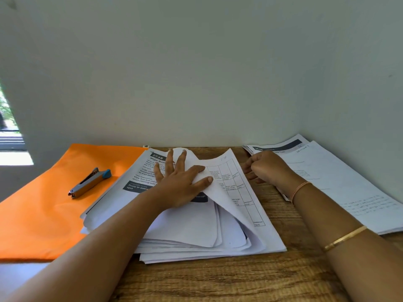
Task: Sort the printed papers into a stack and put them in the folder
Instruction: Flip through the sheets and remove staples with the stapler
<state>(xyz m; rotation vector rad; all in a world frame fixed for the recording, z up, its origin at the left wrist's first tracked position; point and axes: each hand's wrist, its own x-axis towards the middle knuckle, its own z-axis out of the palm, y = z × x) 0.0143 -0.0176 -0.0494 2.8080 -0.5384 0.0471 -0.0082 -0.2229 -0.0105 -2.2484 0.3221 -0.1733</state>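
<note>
- The left hand [181, 178] lies flat with its fingers spread wide on the middle pile of printed papers [196, 247], pressing down several sheets that are curled back over the pile.
- The thumb of that hand rests on the fold of a sheet with a printed table on it.
- The middle pile sits unevenly on the wooden tabletop [218, 280], and its left edge overlaps the orange folder [39, 214].
- The folder lies closed and flat at the left, with a grey and orange stapler [90, 183] resting on it.
- The right hand [267, 168] has its fingers curled at the left edge of a second stack of papers [340, 184], at the right against the wall; I cannot tell whether it holds a sheet.
- A gold bangle [345, 237] is on the right forearm.
</note>
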